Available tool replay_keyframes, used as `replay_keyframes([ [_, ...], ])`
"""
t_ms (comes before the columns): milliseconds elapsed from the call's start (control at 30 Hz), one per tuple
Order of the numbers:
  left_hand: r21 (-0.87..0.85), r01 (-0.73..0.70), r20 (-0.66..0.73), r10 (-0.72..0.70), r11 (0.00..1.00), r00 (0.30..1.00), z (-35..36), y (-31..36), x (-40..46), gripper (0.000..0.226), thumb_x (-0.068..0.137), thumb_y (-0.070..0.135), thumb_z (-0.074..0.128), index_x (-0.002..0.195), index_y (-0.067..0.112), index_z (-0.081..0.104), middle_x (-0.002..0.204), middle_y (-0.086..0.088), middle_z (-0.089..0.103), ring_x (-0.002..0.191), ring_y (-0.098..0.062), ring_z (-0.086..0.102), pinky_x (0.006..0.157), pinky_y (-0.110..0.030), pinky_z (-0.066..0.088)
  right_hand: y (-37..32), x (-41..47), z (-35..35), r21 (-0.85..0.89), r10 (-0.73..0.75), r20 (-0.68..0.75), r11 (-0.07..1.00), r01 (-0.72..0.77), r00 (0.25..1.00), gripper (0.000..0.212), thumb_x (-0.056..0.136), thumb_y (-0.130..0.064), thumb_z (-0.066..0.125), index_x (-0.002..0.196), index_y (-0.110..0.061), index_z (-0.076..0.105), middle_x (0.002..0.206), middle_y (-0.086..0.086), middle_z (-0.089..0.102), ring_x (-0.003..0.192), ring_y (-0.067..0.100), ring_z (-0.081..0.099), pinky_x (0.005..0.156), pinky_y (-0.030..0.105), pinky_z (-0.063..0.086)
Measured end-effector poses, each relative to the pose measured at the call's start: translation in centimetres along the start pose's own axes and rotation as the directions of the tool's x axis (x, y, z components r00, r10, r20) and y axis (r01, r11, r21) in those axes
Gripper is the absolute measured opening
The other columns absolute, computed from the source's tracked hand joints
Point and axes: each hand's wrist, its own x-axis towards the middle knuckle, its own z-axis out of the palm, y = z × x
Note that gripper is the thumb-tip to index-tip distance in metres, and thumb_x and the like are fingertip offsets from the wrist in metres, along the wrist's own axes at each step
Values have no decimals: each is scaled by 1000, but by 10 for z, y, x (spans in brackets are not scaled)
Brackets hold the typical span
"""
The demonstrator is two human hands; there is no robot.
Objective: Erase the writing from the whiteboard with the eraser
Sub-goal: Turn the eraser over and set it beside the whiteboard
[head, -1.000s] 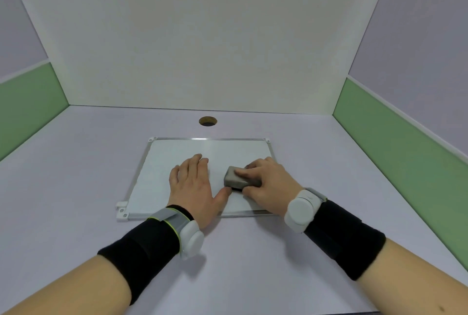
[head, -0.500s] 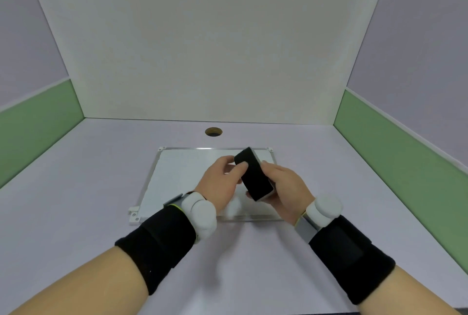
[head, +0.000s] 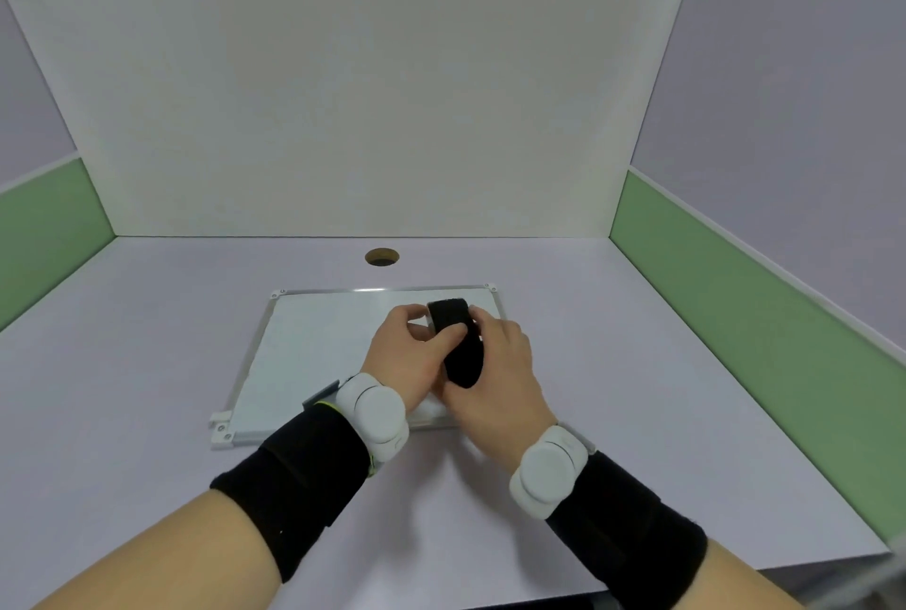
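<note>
A small whiteboard point(head: 318, 354) with a metal frame lies flat on the desk; the part I can see is blank. Above its right half I hold the eraser point(head: 458, 344) lifted off the board, its black felt side turned up toward me. My right hand point(head: 500, 374) grips it from the right and below. My left hand point(head: 409, 359) pinches its left edge, thumb across the felt. Both hands hide the board's lower right area.
The pale desk point(head: 147, 389) is enclosed by a white back panel and green-banded side walls. A round cable hole point(head: 382, 257) sits just beyond the board. The desk's front edge runs near my forearms.
The eraser was lifted off the board and turned felt side up. My left hand left the board and took hold of the eraser. The view tilted upward.
</note>
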Motion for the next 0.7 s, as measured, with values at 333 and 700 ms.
replay_keyframes([
  [333,517,-239,124,205,822,971,-4,-23,-3,53,86,31,57,137,21,42,127,2,54,116,-20,44,97,-35,38,35,17,-32,-185,116,-100,974,-133,988,65,80,-13,59,141,-18,36,130,10,45,123,31,38,103,46,38],
  [700,766,-348,239,263,541,935,-10,-47,-3,52,81,44,52,130,28,49,137,11,45,129,-17,29,102,-36,20,74,48,-74,-355,314,-244,851,-386,917,68,81,-13,59,144,-12,33,136,19,46,126,38,37,97,49,41],
])
